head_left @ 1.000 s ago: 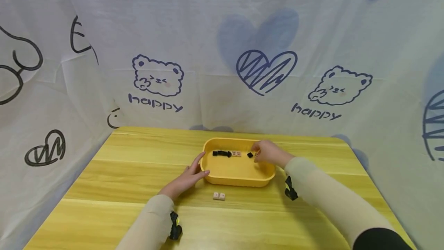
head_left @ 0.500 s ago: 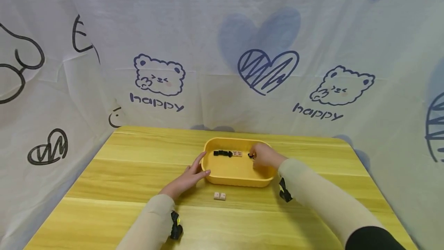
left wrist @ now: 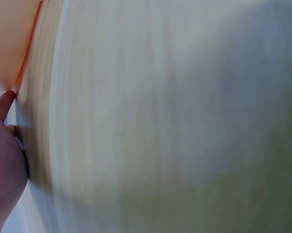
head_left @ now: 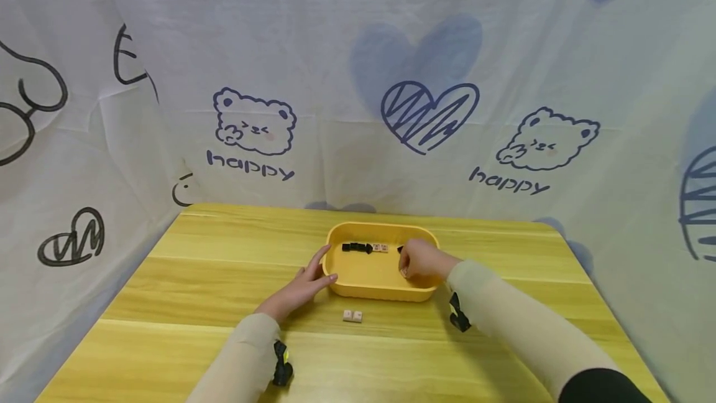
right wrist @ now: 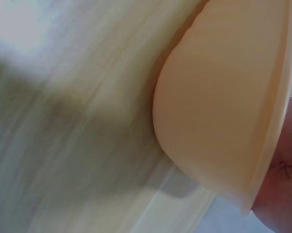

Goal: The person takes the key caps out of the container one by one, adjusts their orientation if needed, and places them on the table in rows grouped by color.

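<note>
So picture the yellow tray as a clock, 12 at the far side. The left hand is over at 9, fingers and thumb spread wide. It's not wrapped around anything, just touching the tray's edge, and the left wrist cam shows a fingertip right against it too.

Right hand comes in over the rim at 3, fingers curled in tight. Looks like a narrow pinch on a pale block, which pokes out around 4, inside the tray. From the right wrist cam you mostly get the tray's outer wall, with the fingertips hidden.

Also in the tray: a row of black blocks at 10 to 11, with a pale pair right at its end, about 12. One more black block is near 1 to 2, partly covered by the right hand.

Two more pale blocks sit side by side at 7, outside the tray on the wooden table. Back at 12 there's a white cloth with hearts, bears and "happy" on it.
</note>
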The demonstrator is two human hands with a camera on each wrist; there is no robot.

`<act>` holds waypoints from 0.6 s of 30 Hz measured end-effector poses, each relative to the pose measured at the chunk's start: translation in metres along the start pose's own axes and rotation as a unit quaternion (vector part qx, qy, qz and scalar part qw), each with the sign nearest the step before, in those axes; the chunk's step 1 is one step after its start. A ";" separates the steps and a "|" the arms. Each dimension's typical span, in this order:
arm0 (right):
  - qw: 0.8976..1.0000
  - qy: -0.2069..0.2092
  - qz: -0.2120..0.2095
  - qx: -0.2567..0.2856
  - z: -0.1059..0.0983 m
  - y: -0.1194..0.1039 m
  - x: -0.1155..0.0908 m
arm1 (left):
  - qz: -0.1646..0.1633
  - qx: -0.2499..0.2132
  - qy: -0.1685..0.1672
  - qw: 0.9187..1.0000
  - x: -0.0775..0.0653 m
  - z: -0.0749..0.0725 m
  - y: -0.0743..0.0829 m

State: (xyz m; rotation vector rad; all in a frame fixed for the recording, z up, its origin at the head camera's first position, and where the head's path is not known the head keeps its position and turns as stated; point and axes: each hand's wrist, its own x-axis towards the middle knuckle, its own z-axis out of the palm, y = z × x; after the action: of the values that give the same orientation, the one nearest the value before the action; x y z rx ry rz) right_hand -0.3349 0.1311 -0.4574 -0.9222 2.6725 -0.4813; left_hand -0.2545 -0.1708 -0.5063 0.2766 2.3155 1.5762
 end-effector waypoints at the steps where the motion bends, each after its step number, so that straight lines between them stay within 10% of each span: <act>1: 1.000 -0.002 0.002 0.005 0.000 0.000 -0.001 | 0.001 -0.001 0.000 1.000 0.000 0.000 0.000; 18: 0.995 0.062 -0.013 0.080 -0.010 -0.026 -0.021 | 0.004 0.005 0.003 1.000 -0.002 0.001 0.003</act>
State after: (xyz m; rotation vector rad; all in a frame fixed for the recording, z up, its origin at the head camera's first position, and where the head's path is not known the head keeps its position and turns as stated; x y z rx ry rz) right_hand -0.3082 0.1271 -0.4348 -0.9094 2.6858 -0.7692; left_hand -0.2520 -0.1691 -0.5035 0.2838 2.3297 1.5729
